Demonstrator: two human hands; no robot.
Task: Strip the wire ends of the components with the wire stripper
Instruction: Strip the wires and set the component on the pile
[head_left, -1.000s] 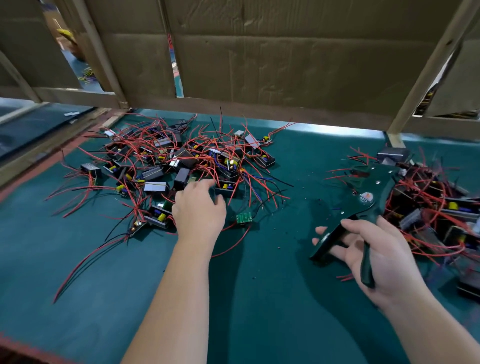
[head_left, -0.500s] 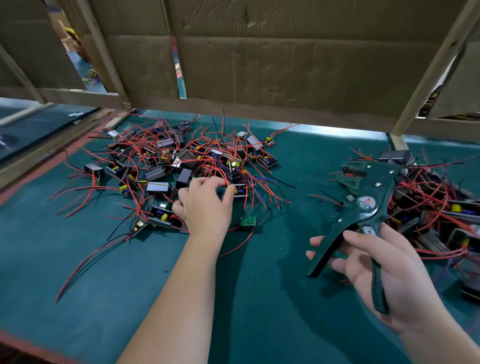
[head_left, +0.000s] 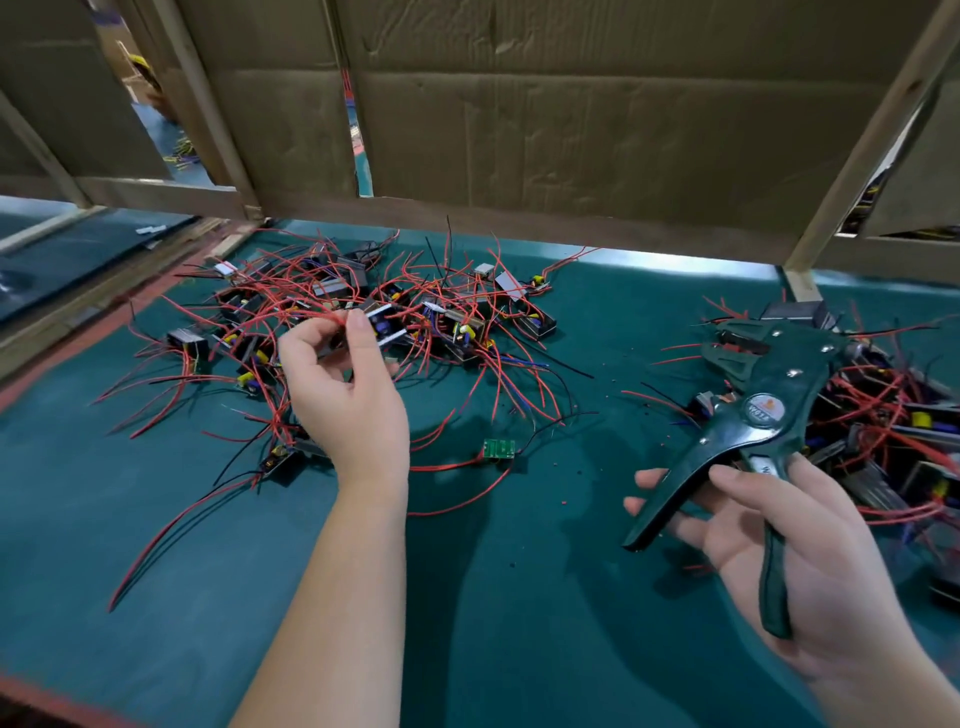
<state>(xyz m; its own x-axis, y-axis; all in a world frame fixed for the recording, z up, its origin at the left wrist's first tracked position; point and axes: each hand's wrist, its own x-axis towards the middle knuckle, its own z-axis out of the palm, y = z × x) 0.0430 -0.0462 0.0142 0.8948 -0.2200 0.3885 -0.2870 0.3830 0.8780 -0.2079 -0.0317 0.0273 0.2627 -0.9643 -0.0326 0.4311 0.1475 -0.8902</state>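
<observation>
Fingertips (head_left: 358, 325) of the left hand (head_left: 358, 410) now pinch a couple of red wires (head_left: 306, 312), lifted off the left pile (head_left: 457, 332) where that hand was digging a moment ago. Right hand (head_left: 810, 561) curls loosely round the wire stripper (head_left: 769, 400), handles spread (so its mouth looks open), raised over the green table (head_left: 519, 597) beside the right-hand pile (head_left: 893, 431). Guessing a wire end goes into the tool next.

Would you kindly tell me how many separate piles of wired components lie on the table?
2. One pile lies at left, where the left hand pinches red wires; the other pile is at the right edge, partly cropped, behind the wire stripper the right hand holds.
</observation>
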